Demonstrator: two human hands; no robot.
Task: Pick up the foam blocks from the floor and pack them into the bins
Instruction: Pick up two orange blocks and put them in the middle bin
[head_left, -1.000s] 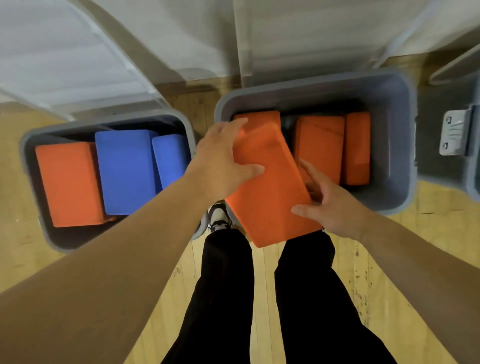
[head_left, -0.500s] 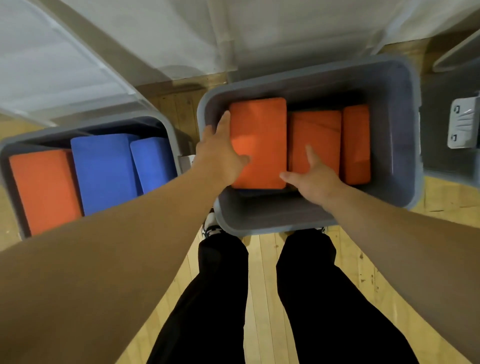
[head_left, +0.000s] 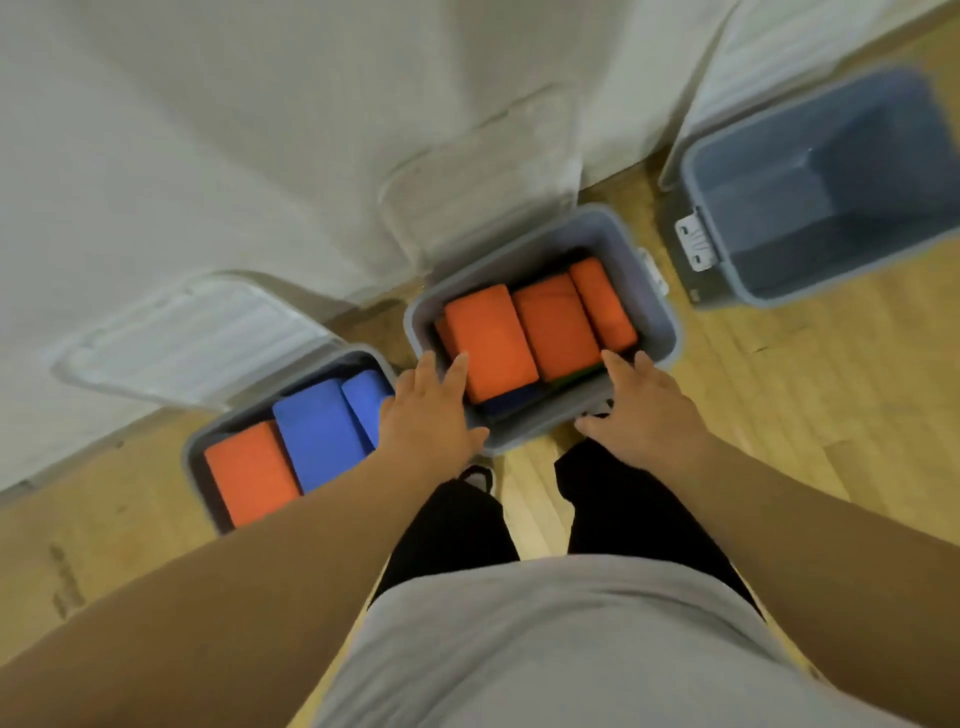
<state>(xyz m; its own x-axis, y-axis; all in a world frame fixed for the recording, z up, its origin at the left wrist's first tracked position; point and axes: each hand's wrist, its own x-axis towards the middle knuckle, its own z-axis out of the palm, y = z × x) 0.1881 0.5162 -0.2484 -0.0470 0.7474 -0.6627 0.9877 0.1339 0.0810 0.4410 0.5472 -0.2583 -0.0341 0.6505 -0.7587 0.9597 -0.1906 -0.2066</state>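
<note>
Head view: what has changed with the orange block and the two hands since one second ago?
The orange block went down from both hands into the middle bin, at its left end. The left hand and the right hand let it go and are open over the bin's near rim. The blocks in the left bin stayed as they were.

A pale wooden floor (head_left: 779, 415) of narrow boards, scuffed with small dark marks, runs up to a white wall (head_left: 208, 130). The light is soft and even, with faint shadows.
</note>
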